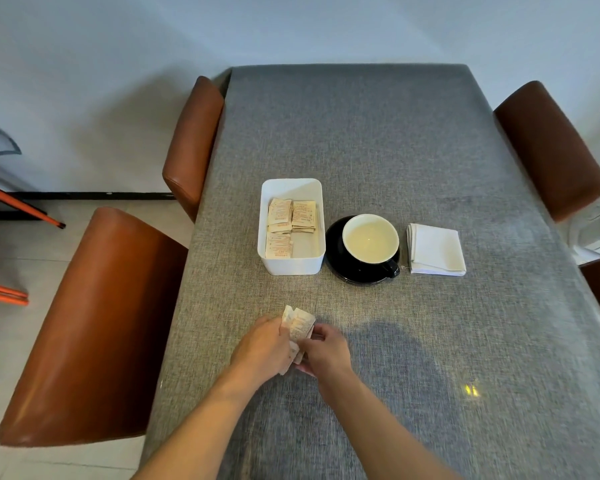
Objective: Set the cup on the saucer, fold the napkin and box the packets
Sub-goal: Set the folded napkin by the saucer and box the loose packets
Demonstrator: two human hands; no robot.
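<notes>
Both hands, left (262, 344) and right (324, 349), each grip closed on loose packets (300, 325) at lower centre. A packet could slip and drop short of the box (291, 265).

box (267, 261) left of saucer (336, 268), cup (370, 239) on it, napkin (435, 249) right

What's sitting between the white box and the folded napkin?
In the head view, the black saucer with the cup on it sits between the white box and the folded napkin.
</notes>
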